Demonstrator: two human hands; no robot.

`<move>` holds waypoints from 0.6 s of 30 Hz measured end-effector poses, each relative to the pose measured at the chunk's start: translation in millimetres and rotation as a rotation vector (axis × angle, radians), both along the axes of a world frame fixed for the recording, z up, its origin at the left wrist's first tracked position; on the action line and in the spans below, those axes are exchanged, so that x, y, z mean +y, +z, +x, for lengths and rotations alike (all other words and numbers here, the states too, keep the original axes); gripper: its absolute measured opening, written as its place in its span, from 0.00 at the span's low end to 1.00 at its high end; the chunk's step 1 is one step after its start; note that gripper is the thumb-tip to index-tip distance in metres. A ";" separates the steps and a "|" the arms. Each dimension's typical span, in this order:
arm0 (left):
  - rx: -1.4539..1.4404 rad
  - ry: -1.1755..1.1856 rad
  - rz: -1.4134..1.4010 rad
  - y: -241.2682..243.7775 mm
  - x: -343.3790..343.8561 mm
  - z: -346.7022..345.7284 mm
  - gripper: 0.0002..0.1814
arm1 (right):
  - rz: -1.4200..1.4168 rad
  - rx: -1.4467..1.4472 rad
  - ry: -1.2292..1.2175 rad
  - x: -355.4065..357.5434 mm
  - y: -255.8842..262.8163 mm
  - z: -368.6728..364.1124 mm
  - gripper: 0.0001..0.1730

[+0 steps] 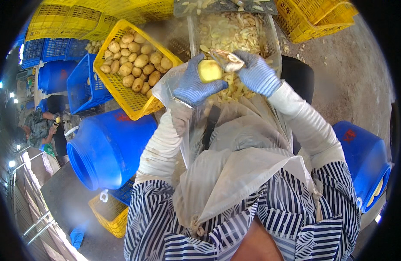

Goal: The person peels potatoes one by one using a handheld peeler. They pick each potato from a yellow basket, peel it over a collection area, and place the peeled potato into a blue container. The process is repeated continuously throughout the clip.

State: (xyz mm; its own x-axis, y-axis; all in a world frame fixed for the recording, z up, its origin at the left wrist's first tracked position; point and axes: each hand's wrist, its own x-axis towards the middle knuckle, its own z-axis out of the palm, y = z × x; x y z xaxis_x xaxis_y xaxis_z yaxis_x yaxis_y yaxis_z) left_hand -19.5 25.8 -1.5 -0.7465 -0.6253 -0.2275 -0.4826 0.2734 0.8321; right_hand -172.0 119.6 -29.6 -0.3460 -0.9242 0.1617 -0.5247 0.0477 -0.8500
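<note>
My left hand [194, 85], in a blue knitted glove, grips a mostly peeled yellow potato [209, 71] between thumb and fingers. Close on its right, my right hand [259, 74], also gloved, is closed around a peeling tool [232, 61]. Blur and peel clinging to the tool hide its exact shape. Both hands are above a translucent plastic bin [278, 49] filled with potato peelings [233, 29]. To the left, a tilted yellow plastic crate [120, 94] holds several unpeeled potatoes [135, 62].
Blue plastic barrels stand at left [118, 146] and right [360, 156]; the right one has pale pieces inside. Yellow crates [313, 19] are at upper right, with more stacked [66, 23] at upper left. Another person [40, 127] holds a potato at far left.
</note>
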 end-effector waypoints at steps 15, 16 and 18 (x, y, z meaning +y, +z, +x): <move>-0.160 -0.084 -0.358 -0.4 -20.6 2.5 0.45 | 0.223 0.623 -0.011 -34.4 35.9 -31.4 0.16; -0.137 -0.090 -0.402 -4.9 -25.6 -4.7 0.45 | 0.243 0.827 -0.052 -39.4 26.9 -27.1 0.15; -0.156 -0.117 -0.494 -0.3 -25.5 -9.1 0.44 | 0.425 0.778 -0.022 -42.3 38.2 -23.1 0.15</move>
